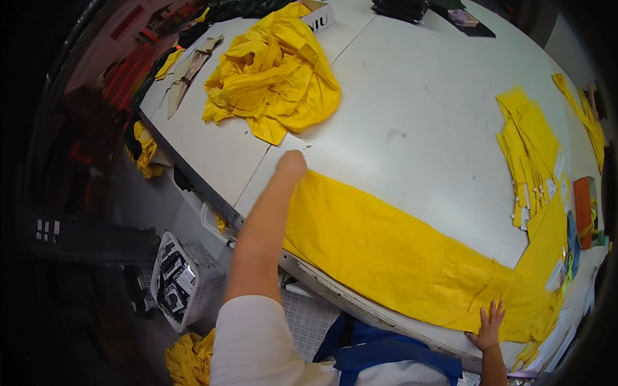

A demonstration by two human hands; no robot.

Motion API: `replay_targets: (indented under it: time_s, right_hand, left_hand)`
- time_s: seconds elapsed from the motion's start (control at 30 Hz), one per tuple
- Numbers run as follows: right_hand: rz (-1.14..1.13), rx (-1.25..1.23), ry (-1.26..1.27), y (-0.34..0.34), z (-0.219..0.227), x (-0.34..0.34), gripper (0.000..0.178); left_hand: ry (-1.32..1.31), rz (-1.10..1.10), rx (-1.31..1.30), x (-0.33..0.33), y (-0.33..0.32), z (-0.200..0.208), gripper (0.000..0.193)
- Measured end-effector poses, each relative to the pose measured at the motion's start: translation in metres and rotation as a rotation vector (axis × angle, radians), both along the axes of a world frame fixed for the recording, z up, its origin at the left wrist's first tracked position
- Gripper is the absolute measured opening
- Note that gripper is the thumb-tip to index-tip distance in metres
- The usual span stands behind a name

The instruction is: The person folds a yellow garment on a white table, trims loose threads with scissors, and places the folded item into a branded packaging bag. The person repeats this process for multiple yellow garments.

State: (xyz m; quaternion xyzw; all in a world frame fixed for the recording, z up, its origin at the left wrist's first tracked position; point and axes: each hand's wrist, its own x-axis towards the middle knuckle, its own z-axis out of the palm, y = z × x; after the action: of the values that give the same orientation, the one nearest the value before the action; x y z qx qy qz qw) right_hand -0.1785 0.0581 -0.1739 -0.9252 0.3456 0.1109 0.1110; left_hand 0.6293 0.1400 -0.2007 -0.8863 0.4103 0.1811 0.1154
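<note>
A long piece of yellow cloth point(386, 251), folded into a wide strip, lies along the near side of the white table. At its left end my left hand point(293, 166) is closed on the upper corner, its fingertips turned out of sight. Toward the other end, my right hand point(489, 327) rests on the near edge of the cloth with fingers spread. Several wrinkles run through the cloth close to that hand.
A crumpled yellow heap point(277, 71) sits at the far left of the table point(425, 135). Flat yellow pieces point(531, 151) are stacked at the right, near an orange box point(583, 212). Below the table's left edge stands a white basket point(203, 283) of dark printed packets.
</note>
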Motion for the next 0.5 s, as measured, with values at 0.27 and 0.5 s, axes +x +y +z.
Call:
replay_targets:
  time_s: [0.27,0.5]
  right_hand:
    - [-0.008,0.024,0.034,0.004,0.006,0.006,0.088]
    - [0.02,-0.028,0.005,0.011,0.001,-0.01,0.086]
  left_hand:
    - [0.781,1.0,-0.599,0.009,0.044,0.031,0.026]
    - [0.167,0.283,-0.404,0.002,0.03,0.01,0.024]
